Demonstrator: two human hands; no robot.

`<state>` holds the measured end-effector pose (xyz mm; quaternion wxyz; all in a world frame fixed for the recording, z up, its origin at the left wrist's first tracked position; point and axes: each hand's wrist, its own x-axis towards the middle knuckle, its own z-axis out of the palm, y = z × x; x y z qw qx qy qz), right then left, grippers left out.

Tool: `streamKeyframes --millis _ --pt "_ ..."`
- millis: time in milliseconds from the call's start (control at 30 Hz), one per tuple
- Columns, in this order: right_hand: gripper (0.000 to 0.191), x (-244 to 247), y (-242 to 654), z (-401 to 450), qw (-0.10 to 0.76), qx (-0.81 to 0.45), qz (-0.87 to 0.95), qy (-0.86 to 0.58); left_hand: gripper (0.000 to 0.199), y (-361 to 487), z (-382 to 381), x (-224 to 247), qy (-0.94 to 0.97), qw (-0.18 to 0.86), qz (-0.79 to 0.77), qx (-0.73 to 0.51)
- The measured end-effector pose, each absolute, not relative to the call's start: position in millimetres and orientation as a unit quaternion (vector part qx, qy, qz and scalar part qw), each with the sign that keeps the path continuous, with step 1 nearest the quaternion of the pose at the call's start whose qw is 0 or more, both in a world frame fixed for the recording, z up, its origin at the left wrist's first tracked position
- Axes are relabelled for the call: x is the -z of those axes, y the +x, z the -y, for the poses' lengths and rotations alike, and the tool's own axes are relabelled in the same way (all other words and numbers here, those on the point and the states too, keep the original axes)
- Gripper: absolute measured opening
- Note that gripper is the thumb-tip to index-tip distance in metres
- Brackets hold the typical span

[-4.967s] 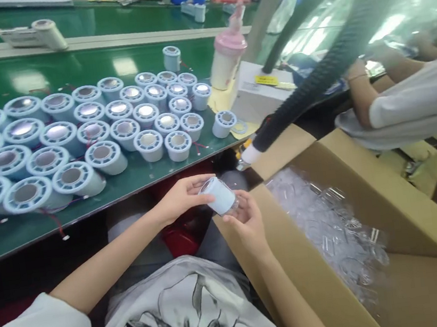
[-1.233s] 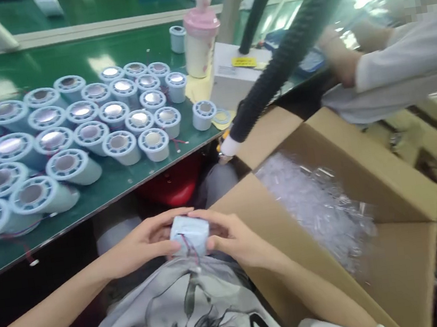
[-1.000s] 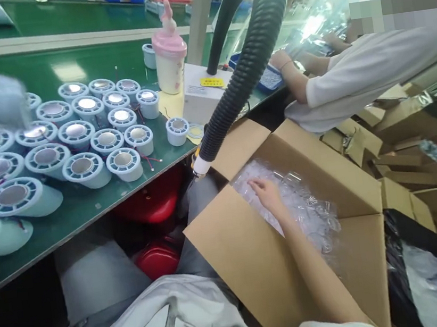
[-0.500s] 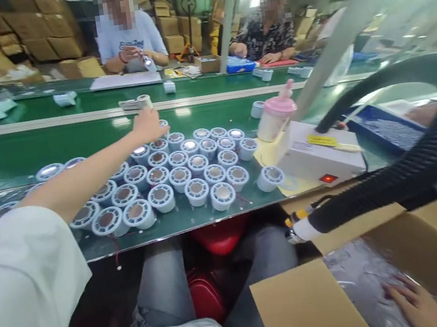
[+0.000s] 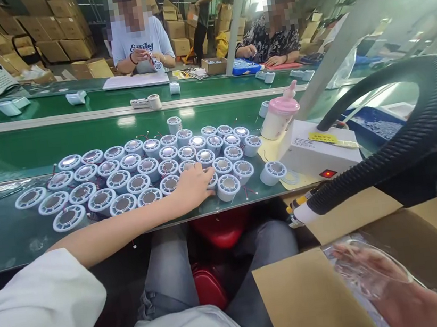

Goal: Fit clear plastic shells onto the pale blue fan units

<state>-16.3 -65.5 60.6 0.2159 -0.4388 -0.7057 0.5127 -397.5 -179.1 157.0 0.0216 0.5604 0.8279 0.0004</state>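
Several pale blue-white round motor housings (image 5: 119, 180), with slotted rims and metallic discs on top, stand in rows on the green bench. My left hand (image 5: 193, 185) reaches across the front rows, thumb and fingers closed about one housing (image 5: 213, 182) near their right end and partly covering it. At the lower right, my right hand (image 5: 404, 289) is inside an open cardboard box (image 5: 300, 297). It is blurred by motion. A clear plastic piece with a curved rim (image 5: 402, 266) lies over its fingers, which appear to grip it.
A pink-lidded bottle (image 5: 282, 115) stands beside a white machine (image 5: 315, 145) with a lit red switch. A thick black hose (image 5: 395, 161) arches over the right side. Across the green conveyor (image 5: 89, 128), two people sit working. A pale handheld fan body (image 5: 150, 103) lies on its divider.
My left hand has drawn back from the far side, leaving a housing standing there, and come to the front rows. My right hand has risen within the box, with clear plastic over its fingers.
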Motion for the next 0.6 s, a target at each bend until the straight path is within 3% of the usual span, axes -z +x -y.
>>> streamKeyframes --millis 100,167,233,300,400,433,533,600 --pt "0.037 -59.6 -48.5 85.6 0.254 -0.641 0.655 -0.309 0.038 -400.8 196.5 -156.3 0.569 0.046 -0.821 -0.030" --pt "0.037 -61.8 -68.2 105.3 0.236 -0.637 0.694 -0.237 0.040 -401.2 216.0 -158.1 0.555 0.072 -0.825 -0.073" --pt "0.039 -68.4 -87.9 126.1 0.208 -0.567 0.775 -0.188 0.051 -399.8 236.7 -158.2 0.513 0.133 -0.830 -0.177" --pt "0.044 -78.6 -108.6 144.1 0.192 -0.450 0.858 -0.157 0.054 -395.5 253.0 -153.9 0.461 0.269 -0.792 -0.296" --pt "0.052 -94.0 -140.1 160.5 0.223 -0.239 0.939 -0.112 0.031 -382.3 262.8 -140.9 0.440 0.502 -0.657 -0.351" --pt "0.053 -97.8 -149.3 162.8 0.239 -0.175 0.949 -0.110 0.032 -376.7 262.6 -136.7 0.452 0.547 -0.619 -0.338" --pt "0.049 -103.1 -167.0 161.9 0.243 -0.063 0.957 -0.143 0.034 -361.7 258.4 -130.9 0.520 0.567 -0.575 -0.278" --pt "0.037 -103.4 -169.2 158.0 0.212 -0.077 0.962 -0.152 0.028 -355.6 256.3 -132.7 0.563 0.522 -0.588 -0.254"
